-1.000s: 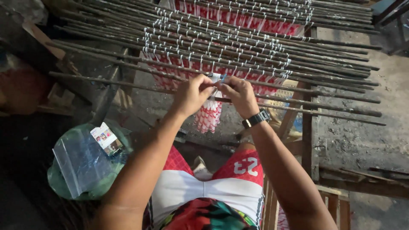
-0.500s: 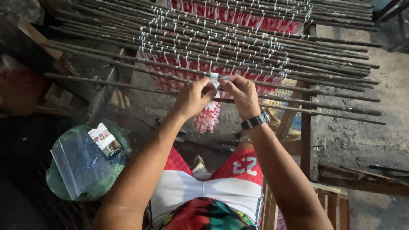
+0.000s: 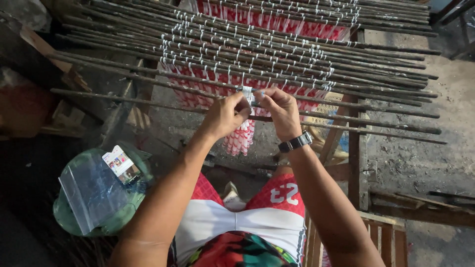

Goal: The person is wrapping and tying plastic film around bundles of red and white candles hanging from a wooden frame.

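My left hand [image 3: 225, 114] and my right hand [image 3: 278, 108] meet at the nearest long dark rod [image 3: 123, 98], fingertips pinched together on a small white string loop [image 3: 247, 94] at the rod. A bunch of red and white tubes [image 3: 239, 137] hangs below my hands from that loop. Many more dark rods [image 3: 297, 54] lie side by side beyond, each carrying rows of white loops with red and white bunches hanging under them. A dark watch [image 3: 295, 142] sits on my right wrist.
A green bucket [image 3: 67, 220] with a clear plastic bag and a small printed packet [image 3: 120, 163] stands at lower left. A wooden frame post [image 3: 354, 163] holds up the rods at right. Wooden planks lie at left, concrete floor at right.
Both hands have stayed at the nearest rod, shifting slightly upward in view, fingers working the white loop closer together. The hanging bunch remains below them.
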